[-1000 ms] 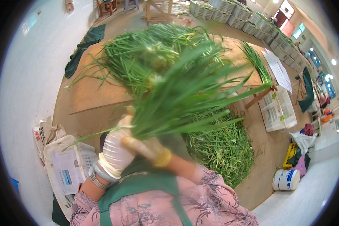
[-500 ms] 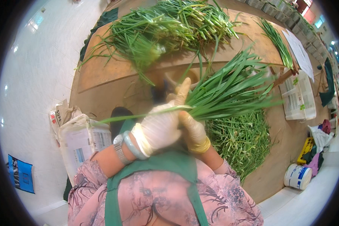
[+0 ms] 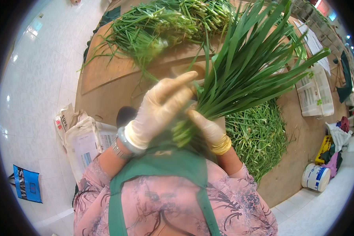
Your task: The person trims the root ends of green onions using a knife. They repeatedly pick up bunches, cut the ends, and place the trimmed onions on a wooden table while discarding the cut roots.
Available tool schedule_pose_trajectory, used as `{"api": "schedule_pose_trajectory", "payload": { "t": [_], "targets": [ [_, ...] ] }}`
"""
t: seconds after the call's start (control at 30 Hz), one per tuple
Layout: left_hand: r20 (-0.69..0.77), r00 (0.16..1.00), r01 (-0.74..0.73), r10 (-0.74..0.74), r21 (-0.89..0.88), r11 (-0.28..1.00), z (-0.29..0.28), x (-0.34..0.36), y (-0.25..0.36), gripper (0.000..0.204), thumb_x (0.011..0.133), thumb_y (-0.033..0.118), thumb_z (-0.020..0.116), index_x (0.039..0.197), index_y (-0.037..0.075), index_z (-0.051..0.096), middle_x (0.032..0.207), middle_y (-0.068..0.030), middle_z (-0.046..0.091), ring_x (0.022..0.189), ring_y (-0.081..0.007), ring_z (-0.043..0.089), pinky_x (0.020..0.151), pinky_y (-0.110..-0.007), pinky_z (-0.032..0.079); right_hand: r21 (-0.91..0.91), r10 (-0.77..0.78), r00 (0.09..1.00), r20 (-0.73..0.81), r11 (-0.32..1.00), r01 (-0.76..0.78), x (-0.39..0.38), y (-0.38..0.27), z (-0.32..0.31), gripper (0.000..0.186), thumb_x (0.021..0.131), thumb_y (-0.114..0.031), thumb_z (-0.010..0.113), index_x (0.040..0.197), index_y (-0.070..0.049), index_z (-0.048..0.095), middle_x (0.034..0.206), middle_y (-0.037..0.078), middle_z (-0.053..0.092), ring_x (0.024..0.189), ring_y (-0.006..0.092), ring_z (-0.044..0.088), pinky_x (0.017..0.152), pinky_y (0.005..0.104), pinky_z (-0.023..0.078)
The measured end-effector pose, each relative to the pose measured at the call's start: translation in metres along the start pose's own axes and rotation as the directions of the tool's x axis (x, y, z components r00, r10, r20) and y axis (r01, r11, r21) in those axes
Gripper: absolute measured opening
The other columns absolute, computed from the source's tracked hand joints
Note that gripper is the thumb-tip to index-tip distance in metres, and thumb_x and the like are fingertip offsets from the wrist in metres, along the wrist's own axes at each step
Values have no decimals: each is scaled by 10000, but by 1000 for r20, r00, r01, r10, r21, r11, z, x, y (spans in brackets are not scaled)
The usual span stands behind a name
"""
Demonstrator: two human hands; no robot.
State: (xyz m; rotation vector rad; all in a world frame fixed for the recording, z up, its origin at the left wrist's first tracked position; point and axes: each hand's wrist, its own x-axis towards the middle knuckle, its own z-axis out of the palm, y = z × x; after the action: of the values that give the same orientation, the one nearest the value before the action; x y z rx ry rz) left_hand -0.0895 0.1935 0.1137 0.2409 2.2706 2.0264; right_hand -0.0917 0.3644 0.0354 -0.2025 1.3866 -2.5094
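My right hand [image 3: 206,129], in a pale glove with a yellow cuff, grips a bunch of long flat green leaves [image 3: 251,70] near their stem ends; the leaves fan up and right and the blurred stems point down-left. My left hand [image 3: 161,104], gloved, is just left of the bunch with fingers stretched up-right and somewhat apart, its fingertips close to the leaves. A large loose heap of similar greens [image 3: 165,23] lies on the wooden board [image 3: 98,74] beyond. Another green pile [image 3: 259,145] lies below at the right.
A white crate [image 3: 76,139] stands at lower left, a blue bag [image 3: 27,183] on the tiled floor. Another crate [image 3: 314,94], white sheets [image 3: 318,47], a white bucket [image 3: 314,177] and piled cloth [image 3: 338,129] are at the right. Stacked crates line the upper right.
The bunch has swung upward, so its stems now show below my right thumb. My left hand has moved slightly up and left, and its fingers have come away from around the stems.
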Motion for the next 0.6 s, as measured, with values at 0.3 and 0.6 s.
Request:
{"api": "schedule_pose_trajectory", "payload": {
  "t": [0.3, 0.6],
  "targets": [
    [227, 943, -312, 244, 344, 885, -9, 13, -58, 278, 901, 28, 610, 1170, 42, 681, 1023, -150, 680, 932, -295, 655, 843, -355, 513, -133, -346, 903, -253, 937, 322, -27, -102, -101, 539, 927, -189, 623, 1388, 42, 470, 892, 45, 612, 813, 161, 617, 808, 320, 527],
    [184, 959, 167, -213, 237, 957, -39, 16, -103, 299, 935, 100, 563, 1199, 5, 667, 1024, -121, 692, 907, -196, 664, 840, -305, 509, -405, -583, 771, -256, 789, 462, 77, -341, -266, 396, 936, -184, 633, 1279, 10, 589, 992, 38, 631, 900, 162, 626, 831, 330, 531]
  ]
}}
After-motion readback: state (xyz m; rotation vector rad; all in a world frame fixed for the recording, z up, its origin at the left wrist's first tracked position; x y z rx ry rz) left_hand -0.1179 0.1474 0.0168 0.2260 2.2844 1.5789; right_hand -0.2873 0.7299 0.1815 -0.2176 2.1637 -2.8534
